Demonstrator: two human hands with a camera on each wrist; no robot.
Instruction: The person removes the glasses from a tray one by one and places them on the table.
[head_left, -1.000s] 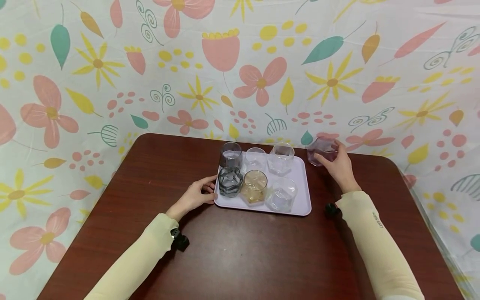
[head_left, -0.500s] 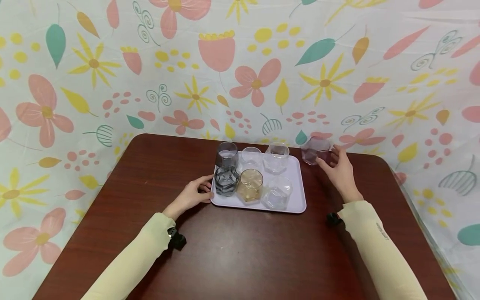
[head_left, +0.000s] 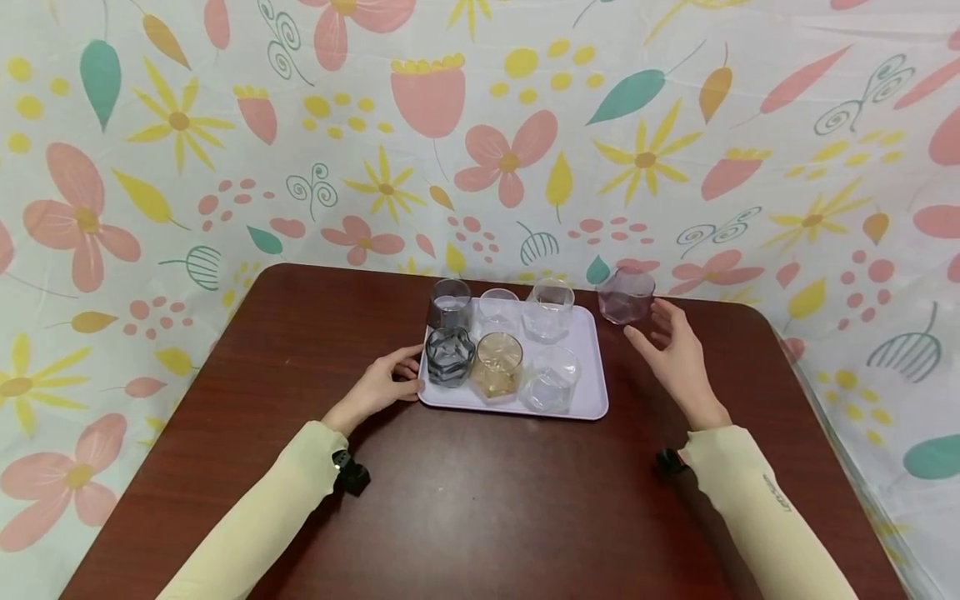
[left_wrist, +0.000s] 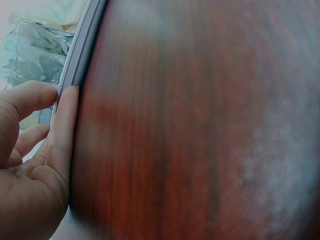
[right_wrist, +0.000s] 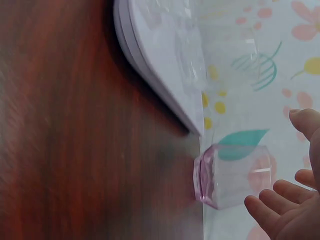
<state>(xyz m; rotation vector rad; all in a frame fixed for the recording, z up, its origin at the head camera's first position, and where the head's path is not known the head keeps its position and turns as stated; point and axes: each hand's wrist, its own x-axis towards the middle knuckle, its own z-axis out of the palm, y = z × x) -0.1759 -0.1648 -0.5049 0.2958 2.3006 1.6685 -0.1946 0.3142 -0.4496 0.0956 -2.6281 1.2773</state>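
In the head view my left hand (head_left: 382,383) grips the left edge of a pale lilac tray (head_left: 592,400); the left wrist view shows fingertips at its rim (left_wrist: 82,55). On the tray stand a smoky grey tumbler (head_left: 450,310), a dark wavy glass (head_left: 450,357), an amber glass (head_left: 497,367) and several clear glasses (head_left: 551,382). Right of the tray, a purple-tinted glass (head_left: 626,297) stands upright on the table near the back edge. My right hand (head_left: 675,358) is beside it, thumb and fingers spread; a gap shows between hand and glass (right_wrist: 232,175) in the right wrist view.
A dark brown wooden table (head_left: 465,517) carries everything. Behind it hangs a floral-patterned cloth (head_left: 442,183), close to the table's back edge and the purple glass.
My right hand has let go of the purple glass and drawn back from it toward the near right. The left hand stays at the tray's edge; the view has shifted slightly.
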